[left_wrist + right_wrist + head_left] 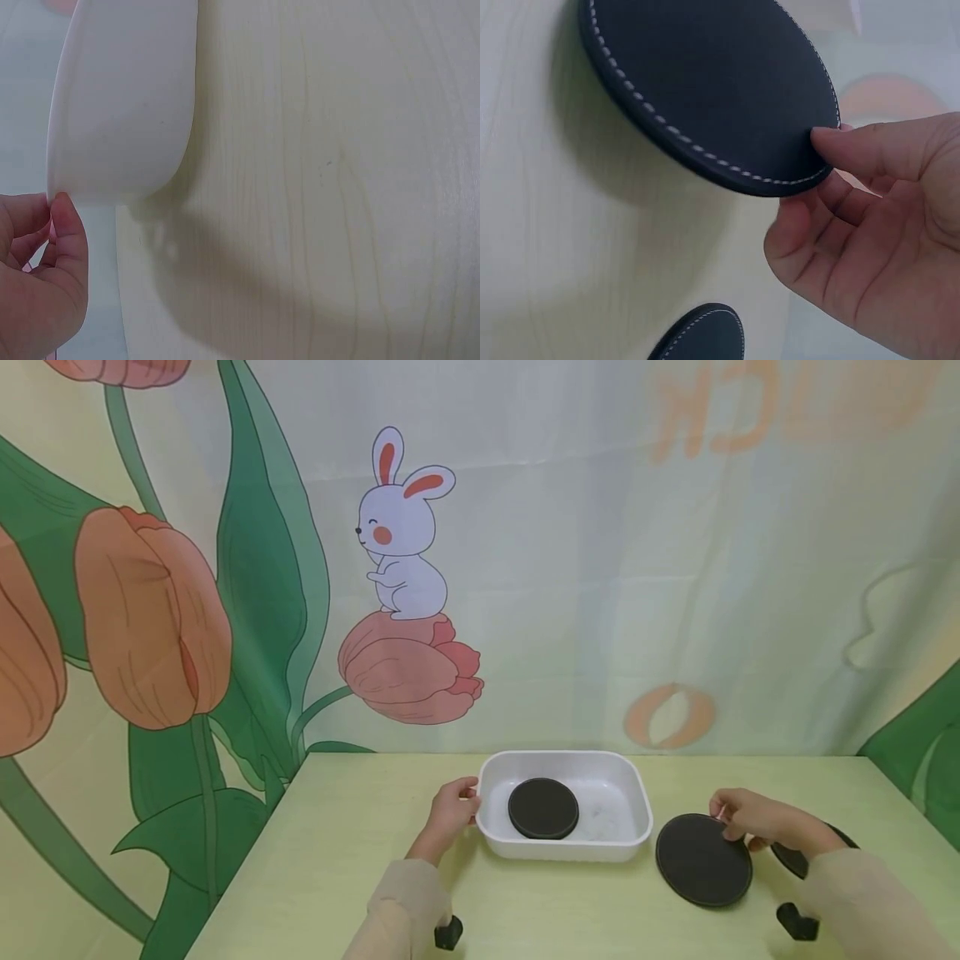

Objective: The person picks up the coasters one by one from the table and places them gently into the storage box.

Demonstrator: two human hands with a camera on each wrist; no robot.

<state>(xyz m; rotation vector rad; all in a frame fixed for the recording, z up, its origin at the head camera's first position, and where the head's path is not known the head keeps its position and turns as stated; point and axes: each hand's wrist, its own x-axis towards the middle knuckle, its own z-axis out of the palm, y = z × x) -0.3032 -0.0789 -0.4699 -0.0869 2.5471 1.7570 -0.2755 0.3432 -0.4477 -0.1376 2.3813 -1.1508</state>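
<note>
A round black coaster with white stitching (712, 90) is pinched at its edge between the thumb and fingers of my right hand (765, 820), tilted over the table to the right of the white tray. My left hand (453, 810) grips the left rim of this white rectangular tray (558, 851); in the left wrist view the thumb and fingers (69, 229) pinch its rim. Inside the tray, toward its left side, lies another black coaster (543, 808). A third black coaster (709, 334) lies on the table, partly hidden behind my right hand and sleeve in the head view.
The pale yellow-green table (315, 868) ends at the back against a hanging cloth (540, 610) printed with tulips and a rabbit. Small black wrist devices (797, 922) sit below both sleeves.
</note>
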